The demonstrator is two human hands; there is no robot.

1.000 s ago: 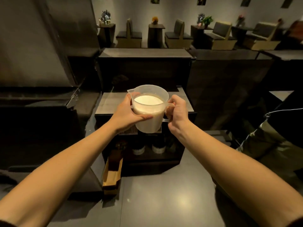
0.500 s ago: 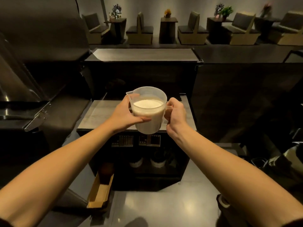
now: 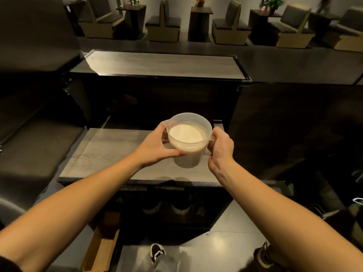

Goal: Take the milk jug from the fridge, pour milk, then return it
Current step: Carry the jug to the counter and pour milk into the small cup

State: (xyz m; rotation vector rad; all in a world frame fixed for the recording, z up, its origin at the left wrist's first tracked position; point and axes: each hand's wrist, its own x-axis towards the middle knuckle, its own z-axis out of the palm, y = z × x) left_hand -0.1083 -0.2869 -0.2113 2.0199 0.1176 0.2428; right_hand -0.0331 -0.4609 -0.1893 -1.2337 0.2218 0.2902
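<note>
A translucent plastic milk jug [image 3: 187, 152], well over half full of milk, is held upright just above the low wooden counter [image 3: 110, 152]. My left hand [image 3: 157, 148] cups the jug's left side and base, thumb across the front. My right hand [image 3: 221, 146] grips the jug's handle on the right. The spout points left. No fridge is visible in the head view.
A higher wooden bar top [image 3: 163, 64] stands behind the low counter. Shelves under the counter hold bowls [image 3: 179, 208]. A cardboard box [image 3: 100, 250] sits on the floor at lower left. My shoes [image 3: 157, 252] show below. Booth seats [image 3: 163, 26] line the back.
The view has tilted down and closed in on the low counter. The jug, still held in both hands, now sits lower over the countertop.
</note>
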